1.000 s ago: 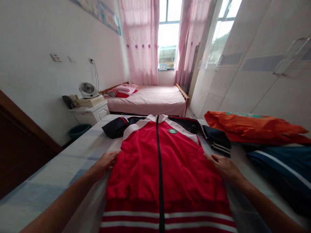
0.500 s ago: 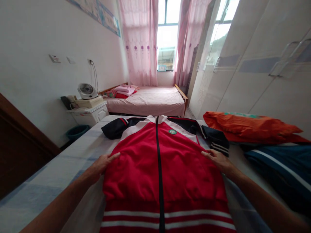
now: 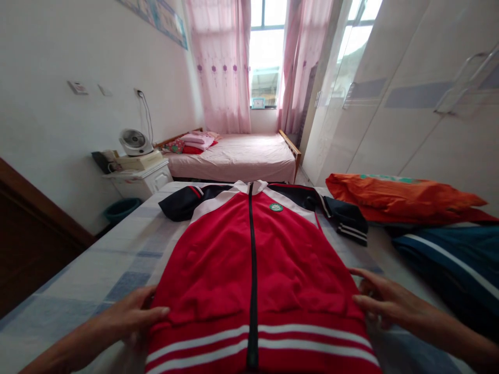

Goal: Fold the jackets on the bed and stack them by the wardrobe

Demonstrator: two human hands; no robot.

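Observation:
A red, white and black zip-up jacket [image 3: 222, 265] lies front up, its collar at the far end and its striped hem towards me. The zip is closed and a round green badge sits on the chest. Near the hem, my left hand [image 3: 138, 316] grips the left edge, thumb on top and fingers hidden under the cloth. On the opposite edge, my right hand [image 3: 384, 301] touches the side just above the hem, with its thumb and index finger apart and other fingers curled below. Both dark sleeves extend outward at the far end.
The jacket rests on a checked bedsheet [image 3: 128, 265]. To the right lie an orange bag [image 3: 393, 200] and dark blue clothing [image 3: 456, 259] with a white stripe. Beyond are a pink bed [image 3: 241, 156], a fan [image 3: 134, 142] on a cabinet and a white wardrobe [image 3: 413, 130].
Both hands have moved towards me along the jacket's sides, from mid-body down to near the hem. The right thumb and index finger have spread apart. The jacket's lower sides lie slightly wider.

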